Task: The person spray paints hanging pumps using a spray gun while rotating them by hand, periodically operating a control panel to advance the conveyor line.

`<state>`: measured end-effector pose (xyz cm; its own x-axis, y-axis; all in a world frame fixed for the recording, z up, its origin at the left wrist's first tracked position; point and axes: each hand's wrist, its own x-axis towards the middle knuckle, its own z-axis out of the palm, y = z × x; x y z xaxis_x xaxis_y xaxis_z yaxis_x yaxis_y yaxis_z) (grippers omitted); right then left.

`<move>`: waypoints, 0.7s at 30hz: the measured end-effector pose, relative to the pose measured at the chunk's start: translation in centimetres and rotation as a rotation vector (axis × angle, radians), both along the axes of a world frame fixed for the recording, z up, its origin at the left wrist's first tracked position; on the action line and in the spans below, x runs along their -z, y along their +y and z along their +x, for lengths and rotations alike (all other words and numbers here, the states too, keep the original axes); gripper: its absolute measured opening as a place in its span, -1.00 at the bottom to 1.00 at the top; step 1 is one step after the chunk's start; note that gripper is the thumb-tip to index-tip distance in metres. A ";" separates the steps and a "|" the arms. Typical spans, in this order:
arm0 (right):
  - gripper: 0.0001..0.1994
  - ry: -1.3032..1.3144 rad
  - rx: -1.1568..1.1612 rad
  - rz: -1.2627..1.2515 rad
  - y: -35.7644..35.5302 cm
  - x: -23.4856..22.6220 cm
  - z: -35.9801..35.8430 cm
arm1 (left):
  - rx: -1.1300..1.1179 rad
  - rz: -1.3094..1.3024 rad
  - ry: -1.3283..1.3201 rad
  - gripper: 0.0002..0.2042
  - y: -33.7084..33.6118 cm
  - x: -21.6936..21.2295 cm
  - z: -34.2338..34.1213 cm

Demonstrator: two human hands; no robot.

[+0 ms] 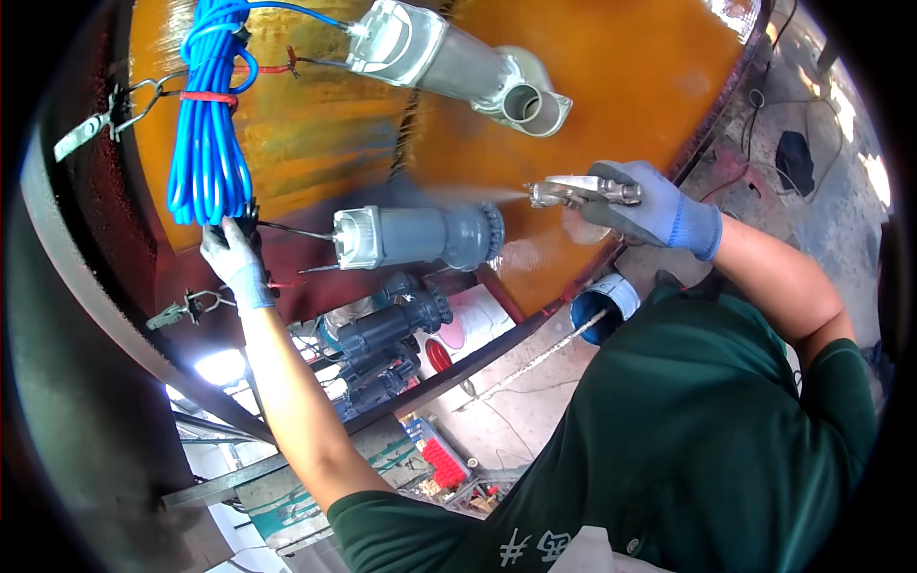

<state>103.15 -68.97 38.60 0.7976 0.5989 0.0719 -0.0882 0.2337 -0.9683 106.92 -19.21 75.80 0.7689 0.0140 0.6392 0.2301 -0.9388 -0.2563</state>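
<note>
My gloved right hand (654, 205) grips a metal spray gun (573, 191), its nozzle facing left. A pale mist drifts from it over a submersible pump (411, 237), whose right end is dark grey and left end silvery. My gloved left hand (236, 260) is closed at the lower end of a coiled blue cable (208, 143), beside the pump's black lead. Something dark shows at its fingers, but I cannot tell what it grips. Farther off, a bare silver pump (449, 62) with an open round outlet is joined to the blue cable.
Behind the pumps stands an orange-brown stained panel (592, 67). Several dark grey pumps (392, 325) sit below the sprayed one. Hooks and chains (143, 105) hang at the left by a curved metal rim. A blue-lined bucket (611, 306) holding a stick stands near my body. Hoses (755, 105) cross the right floor.
</note>
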 end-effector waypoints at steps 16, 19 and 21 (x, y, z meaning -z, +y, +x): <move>-0.73 -0.225 -0.099 0.093 0.2 -2.0 -0.6 | 0.124 -0.062 0.065 -0.53 -3.6 0.5 -4.8; -0.73 0.091 -0.096 0.054 0.1 -3.8 -0.3 | 0.121 -0.036 0.069 -0.52 -3.5 0.6 -5.6; -0.74 -0.074 -0.110 0.077 0.7 -3.5 -0.6 | 0.155 -0.044 0.072 -0.52 -2.6 0.6 -6.1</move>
<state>102.52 -68.30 42.11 0.7183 0.6728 0.1774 -0.0465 0.3007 -0.9526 100.87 -21.84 75.23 0.8076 -0.0809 0.5841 0.0648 -0.9724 -0.2243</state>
